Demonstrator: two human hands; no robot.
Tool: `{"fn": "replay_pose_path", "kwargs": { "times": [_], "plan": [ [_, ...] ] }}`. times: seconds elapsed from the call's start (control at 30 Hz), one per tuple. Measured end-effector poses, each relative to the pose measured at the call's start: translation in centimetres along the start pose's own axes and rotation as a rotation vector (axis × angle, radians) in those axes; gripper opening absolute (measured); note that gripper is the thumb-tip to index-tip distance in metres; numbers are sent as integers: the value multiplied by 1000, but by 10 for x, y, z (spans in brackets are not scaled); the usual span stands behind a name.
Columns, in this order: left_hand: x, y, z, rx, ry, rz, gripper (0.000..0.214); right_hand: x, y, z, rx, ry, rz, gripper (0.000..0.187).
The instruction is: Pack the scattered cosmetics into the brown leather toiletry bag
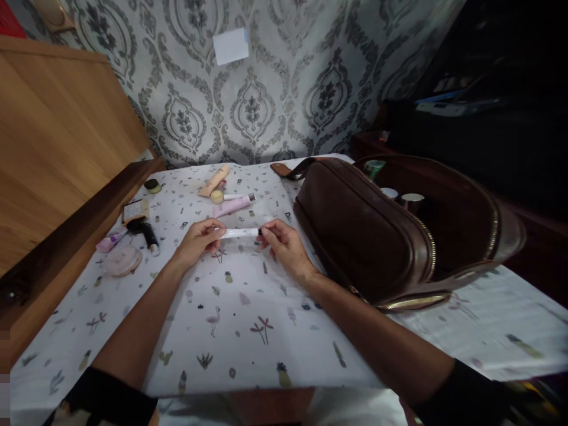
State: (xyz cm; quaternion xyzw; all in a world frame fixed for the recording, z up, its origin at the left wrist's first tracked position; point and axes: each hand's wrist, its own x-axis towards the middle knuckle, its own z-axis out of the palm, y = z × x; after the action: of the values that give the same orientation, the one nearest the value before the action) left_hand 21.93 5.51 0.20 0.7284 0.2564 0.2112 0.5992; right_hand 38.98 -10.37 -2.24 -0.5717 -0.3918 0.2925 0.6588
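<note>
A slim white cosmetic tube (241, 233) with small print and a dark end is held level between my two hands, over the patterned cloth. My left hand (202, 241) pinches its left end. At the dark right end, the fingers of my right hand (284, 242) are closed. Just beyond the tube lie a pink squeeze tube (232, 206) with a silver cap, a small round yellow-lidded pot (217, 196) and a peach-coloured tube (215, 180). Close to my right forearm stands a brown leather bag (359, 231), unzipped, with several containers inside.
At the table's left side are a round pale compact (123, 261), a black tube (149, 238), a pink-purple tube (110, 241), a square palette (135, 210) and a dark-lidded jar (152, 186). A wooden edge (84, 236) borders the left; a patterned wall (252, 112) rises behind.
</note>
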Motion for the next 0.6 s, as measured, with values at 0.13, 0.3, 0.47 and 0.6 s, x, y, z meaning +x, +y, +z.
{"fn": "replay_pose_path", "kwargs": {
  "times": [0.13,0.3,0.47,0.6],
  "plan": [
    [1,0,0,-50,-56,0,37,1,4,-3,-177,59,11,60],
    [3,-1,1,-111,-74,10,36,1,2,-4,-153,81,41,66],
    [3,-3,-2,-132,-58,11,35,-1,-4,0,9,32,-21,44],
    [3,-3,-1,-132,-75,51,33,-2,-4,-1,3,20,-8,41]
  ]
}}
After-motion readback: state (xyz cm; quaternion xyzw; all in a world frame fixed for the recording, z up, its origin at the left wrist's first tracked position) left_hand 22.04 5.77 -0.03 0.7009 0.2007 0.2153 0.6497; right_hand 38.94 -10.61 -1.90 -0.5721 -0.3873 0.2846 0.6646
